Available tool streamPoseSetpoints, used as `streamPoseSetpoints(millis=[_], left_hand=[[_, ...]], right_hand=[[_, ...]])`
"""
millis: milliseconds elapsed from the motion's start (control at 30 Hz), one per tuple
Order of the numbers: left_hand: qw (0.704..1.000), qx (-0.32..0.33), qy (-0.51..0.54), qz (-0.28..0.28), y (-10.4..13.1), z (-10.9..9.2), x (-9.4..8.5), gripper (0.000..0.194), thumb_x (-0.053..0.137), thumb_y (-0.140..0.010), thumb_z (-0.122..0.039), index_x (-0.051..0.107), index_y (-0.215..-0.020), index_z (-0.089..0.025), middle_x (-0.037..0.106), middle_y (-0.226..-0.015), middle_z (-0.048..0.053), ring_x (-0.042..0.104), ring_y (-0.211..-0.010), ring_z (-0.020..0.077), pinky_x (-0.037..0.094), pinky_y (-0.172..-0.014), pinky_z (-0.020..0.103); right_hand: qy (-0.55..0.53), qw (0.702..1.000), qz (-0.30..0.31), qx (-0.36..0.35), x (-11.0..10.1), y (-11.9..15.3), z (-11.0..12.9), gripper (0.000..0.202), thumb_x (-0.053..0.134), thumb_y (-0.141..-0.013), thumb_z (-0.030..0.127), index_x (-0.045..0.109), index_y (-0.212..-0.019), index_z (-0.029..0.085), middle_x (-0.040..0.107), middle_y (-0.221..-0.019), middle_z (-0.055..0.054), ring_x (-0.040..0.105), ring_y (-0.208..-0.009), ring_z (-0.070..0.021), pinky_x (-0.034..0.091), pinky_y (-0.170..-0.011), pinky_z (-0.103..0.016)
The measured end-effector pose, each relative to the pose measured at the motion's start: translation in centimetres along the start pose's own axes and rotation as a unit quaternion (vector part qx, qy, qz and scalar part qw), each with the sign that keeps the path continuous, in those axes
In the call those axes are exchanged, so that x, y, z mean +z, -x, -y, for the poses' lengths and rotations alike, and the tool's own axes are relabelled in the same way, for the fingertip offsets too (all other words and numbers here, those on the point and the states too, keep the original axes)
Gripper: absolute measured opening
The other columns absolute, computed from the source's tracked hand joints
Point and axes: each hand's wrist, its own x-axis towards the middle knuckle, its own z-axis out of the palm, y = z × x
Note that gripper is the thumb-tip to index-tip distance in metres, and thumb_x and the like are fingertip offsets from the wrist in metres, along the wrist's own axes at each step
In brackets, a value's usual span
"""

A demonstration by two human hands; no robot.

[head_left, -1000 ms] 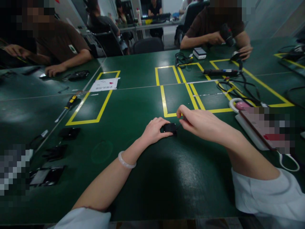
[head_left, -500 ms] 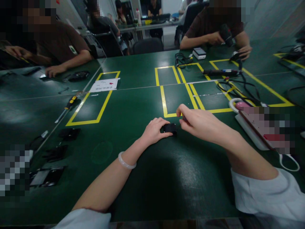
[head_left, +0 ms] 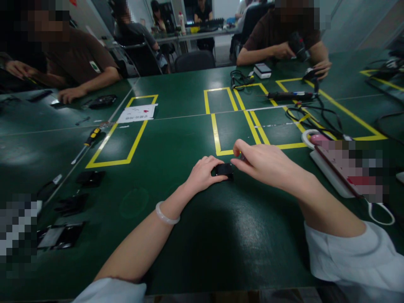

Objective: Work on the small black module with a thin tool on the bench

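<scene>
While its left end is covered by the left hand (head_left: 203, 174), a small black block (head_left: 224, 169) is held low at the middle of the desk (head_left: 176, 143); its underside is hidden, and its finer detail is lost in the dark. Left fingers: parted by the block's width and closed on it, the thumb set on the near side. Right hand (head_left: 263, 162): placed just beside the block's right end, fingers curled, thumb and forefinger close together; the inside of the grip is hidden, and whether anything is held there cannot be told.

Left of the hands: three black pieces (head_left: 90, 178), ranged in a loose row, outlines hard to make out; one screwdriver (head_left: 94, 135), yellow and black handle; one white sheet (head_left: 138, 112), writing too blurred to be read. Right: one roll of white tape (head_left: 305, 138), partly hidden by a pink object (head_left: 318, 140); one flat item (head_left: 344, 166), largely masked by pixels, with a white strap (head_left: 381, 219). Far side: one power drill (head_left: 298, 45), held by a co-worker whose head is masked.
</scene>
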Motion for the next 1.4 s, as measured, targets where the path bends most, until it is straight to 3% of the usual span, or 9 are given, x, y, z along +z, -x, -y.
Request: streamPoseSetpoints(millis=[267, 467, 533, 767, 867, 967, 1067, 1267, 1400], left_hand=[[1.0, -0.002, -0.001, 0.004, 0.0, -0.1, -0.1, 0.042, 0.063, -0.083, -0.053, 0.059, -0.11, -0.021, 0.06, -0.104, 0.006, 0.053, -0.096, 0.0232, 0.043, -0.084, 0.035], [1.0, 0.003, -0.001, -0.001, 0.0, 0.2, 0.2, 0.043, 0.061, -0.084, -0.054, 0.059, -0.111, -0.021, 0.06, -0.104, 0.005, 0.053, -0.096, 0.023, 0.043, -0.085, 0.035], [1.0, 0.003, -0.001, -0.004, 0.0, 0.2, 0.2, 0.043, 0.062, -0.083, -0.054, 0.059, -0.111, -0.021, 0.06, -0.104, 0.005, 0.053, -0.096, 0.0231, 0.043, -0.085, 0.035], [1.0, 0.006, -0.001, 0.001, -0.1, 0.1, 0.0, 0.043, 0.061, -0.084, -0.054, 0.059, -0.11, -0.02, 0.06, -0.105, 0.006, 0.053, -0.096, 0.0235, 0.043, -0.084, 0.035], [1.0, 0.008, -0.004, -0.001, 0.0, 0.2, 0.1, 0.043, 0.061, -0.084, -0.053, 0.059, -0.111, -0.02, 0.06, -0.105, 0.006, 0.053, -0.096, 0.0233, 0.043, -0.084, 0.035], [1.0, 0.007, -0.003, -0.004, 0.0, 0.2, 0.2, 0.042, 0.062, -0.084, -0.053, 0.059, -0.111, -0.02, 0.06, -0.103, 0.006, 0.053, -0.094, 0.0229, 0.043, -0.083, 0.035], [1.0, 0.005, 0.0, -0.002, 0.0, 0.1, 0.2, 0.042, 0.062, -0.084, -0.052, 0.059, -0.111, -0.021, 0.06, -0.103, 0.005, 0.053, -0.094, 0.023, 0.043, -0.084, 0.036], [1.0, 0.001, 0.002, 0.003, -0.1, 0.0, 0.0, 0.04, 0.062, -0.084, -0.052, 0.06, -0.11, -0.021, 0.06, -0.104, 0.006, 0.053, -0.096, 0.0233, 0.043, -0.084, 0.036], [1.0, 0.004, 0.006, -0.001, -0.1, 0.1, 0.1, 0.041, 0.062, -0.083, -0.052, 0.06, -0.11, -0.021, 0.06, -0.104, 0.005, 0.053, -0.095, 0.0229, 0.043, -0.085, 0.036]], right_hand=[[-0.004, 1.0, 0.011, -0.019, -0.2, 0.2, 0.1, 0.021, 0.037, -0.092, 0.026, 0.046, -0.11, 0.019, 0.067, -0.082, -0.004, 0.062, -0.067, -0.0184, 0.025, -0.052, -0.027], [0.035, 0.999, 0.017, 0.018, -0.1, -0.1, 0.5, 0.024, 0.034, -0.095, 0.039, 0.049, -0.101, 0.02, 0.067, -0.077, -0.005, 0.062, -0.065, -0.0209, 0.021, -0.052, -0.027], [0.05, 0.998, 0.024, 0.021, 0.0, -0.2, 0.3, 0.023, 0.034, -0.096, 0.037, 0.049, -0.099, 0.02, 0.067, -0.075, -0.005, 0.061, -0.063, -0.0206, 0.02, -0.051, -0.027], [-0.018, 0.999, -0.023, -0.026, 0.3, 0.2, -0.5, 0.014, 0.044, -0.089, 0.026, 0.046, -0.102, 0.019, 0.065, -0.084, -0.003, 0.059, -0.068, -0.0168, 0.026, -0.054, -0.025], [-0.02, 0.999, -0.028, -0.026, 0.4, 0.0, 0.0, 0.012, 0.045, -0.091, 0.029, 0.047, -0.098, 0.02, 0.066, -0.086, -0.003, 0.06, -0.071, -0.0173, 0.026, -0.054, -0.026], [0.021, 1.0, -0.015, 0.006, 0.5, -0.3, 0.4, 0.026, 0.038, -0.095, 0.043, 0.049, -0.1, 0.02, 0.067, -0.076, -0.004, 0.061, -0.065, -0.0196, 0.022, -0.052, -0.027], [0.057, 0.998, -0.009, 0.03, 0.5, -0.3, 0.6, 0.025, 0.034, -0.097, 0.038, 0.05, -0.102, 0.019, 0.067, -0.073, -0.005, 0.061, -0.061, -0.02, 0.019, -0.05, -0.027], [-0.011, 1.0, -0.016, -0.022, 0.1, 0.1, 0.6, 0.018, 0.04, -0.092, 0.025, 0.047, -0.106, 0.018, 0.068, -0.088, -0.004, 0.063, -0.072, -0.018, 0.024, -0.052, -0.026], [-0.006, 0.999, -0.006, -0.033, -0.1, 0.1, 0.8, 0.021, 0.038, -0.095, 0.037, 0.049, -0.099, 0.02, 0.068, -0.083, -0.004, 0.062, -0.07, -0.0184, 0.023, -0.052, -0.027]])
